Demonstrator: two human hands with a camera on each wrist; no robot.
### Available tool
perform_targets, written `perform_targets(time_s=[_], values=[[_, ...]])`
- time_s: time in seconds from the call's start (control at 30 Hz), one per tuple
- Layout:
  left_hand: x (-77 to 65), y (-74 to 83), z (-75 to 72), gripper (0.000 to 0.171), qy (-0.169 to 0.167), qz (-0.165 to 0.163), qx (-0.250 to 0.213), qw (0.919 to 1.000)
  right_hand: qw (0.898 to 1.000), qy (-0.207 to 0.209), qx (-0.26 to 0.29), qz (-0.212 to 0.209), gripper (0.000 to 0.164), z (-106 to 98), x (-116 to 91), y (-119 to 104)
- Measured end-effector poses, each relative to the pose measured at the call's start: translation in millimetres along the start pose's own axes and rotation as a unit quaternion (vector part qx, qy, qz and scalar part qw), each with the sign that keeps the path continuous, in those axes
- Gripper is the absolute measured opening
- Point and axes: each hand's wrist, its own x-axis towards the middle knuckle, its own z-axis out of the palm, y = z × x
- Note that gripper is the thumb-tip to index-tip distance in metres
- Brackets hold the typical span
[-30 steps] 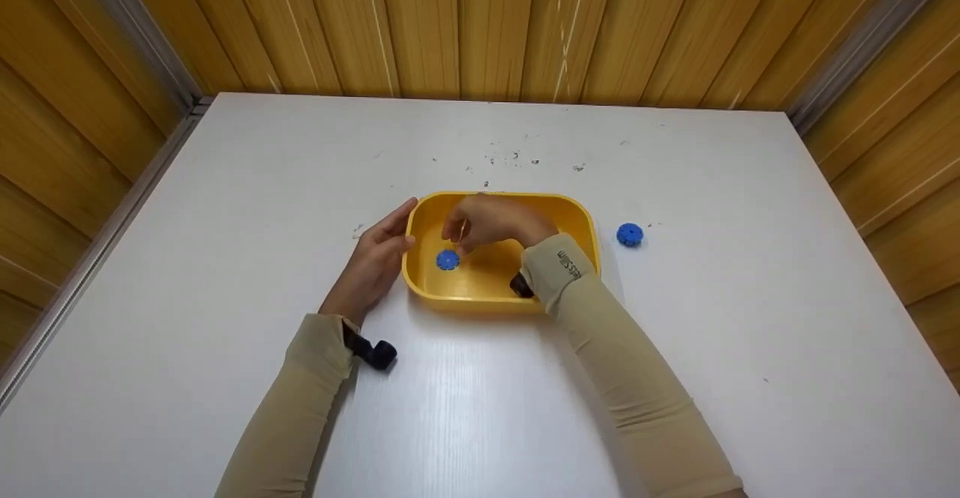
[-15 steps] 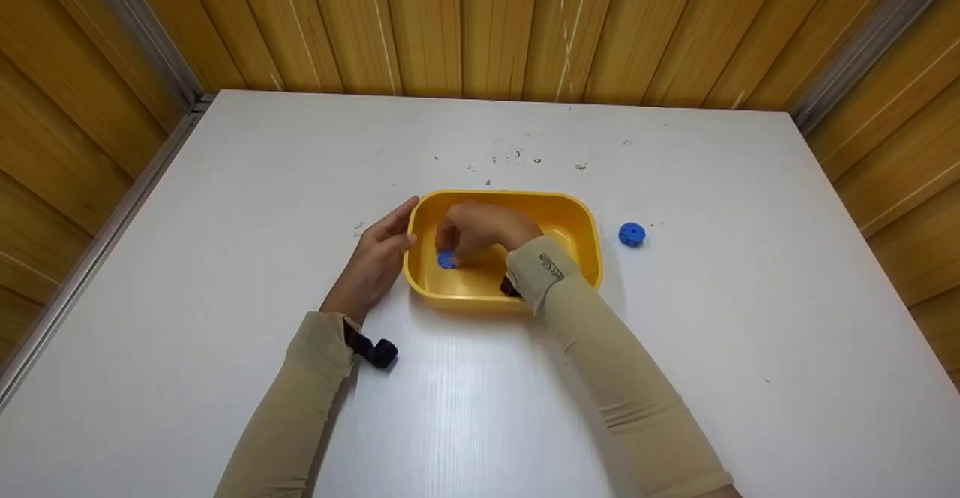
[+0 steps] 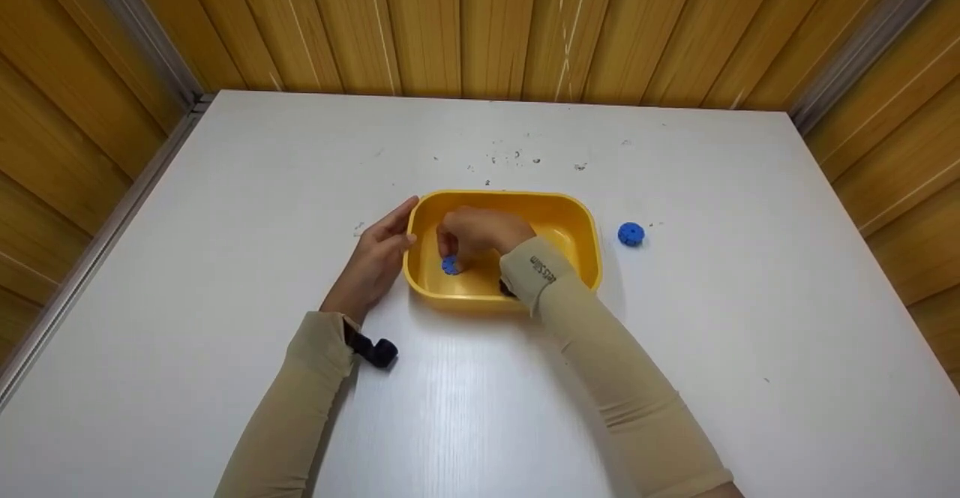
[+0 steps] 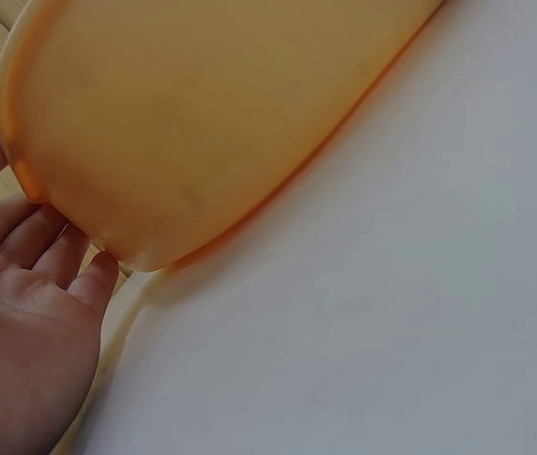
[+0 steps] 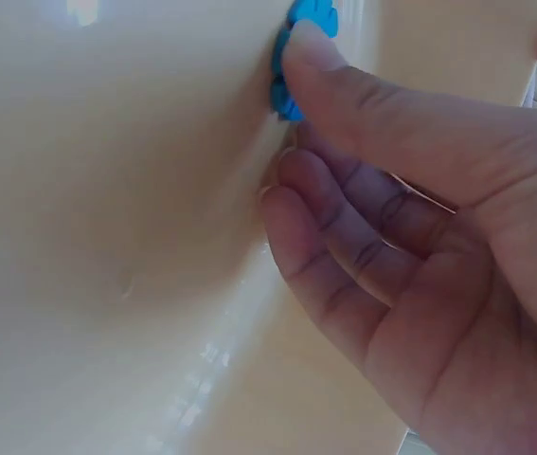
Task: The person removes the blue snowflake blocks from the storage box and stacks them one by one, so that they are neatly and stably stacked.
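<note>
Inside a yellow plastic basin, my right hand pinches a small blue notched wheel close over the floor. In the right wrist view the thumb lies across the blue wheel and covers part of it; the other fingers curl behind. My left hand rests against the outside of the basin's left wall, thumb at the rim. Seen from the left wrist, its fairly straight fingers touch the basin's outer wall.
A second blue notched wheel lies on the white table, right of the basin. Dark scuffs mark the tabletop behind the basin. Yellow wood-look panels wall in the table's back and sides.
My right hand has come down onto the blue wheel in the basin and pinches it, shifting it slightly toward me. The left hand stays at the basin wall.
</note>
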Motion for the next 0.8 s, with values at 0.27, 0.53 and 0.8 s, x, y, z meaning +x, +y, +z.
perform_targets(time_s=[0.27, 0.53, 0.8], values=[[-0.4, 0.5, 1.0, 0.067, 0.002, -0.003, 0.007, 1.0, 1.0, 0.004, 0.008, -0.021, 0.011, -0.1, -3.2, 3.8], [-1.2, 0.4, 1.4, 0.067, 0.001, -0.001, 0.0, 1.0, 0.999, 0.018, -0.009, -0.048, 0.012, -1.8, -7.5, 7.9], [-1.4, 1.7, 1.4, 0.067, 0.001, -0.004, 0.001, 1.0, 0.998, 0.023, -0.013, -0.049, 0.009, -7.5, -14.6, 12.6]])
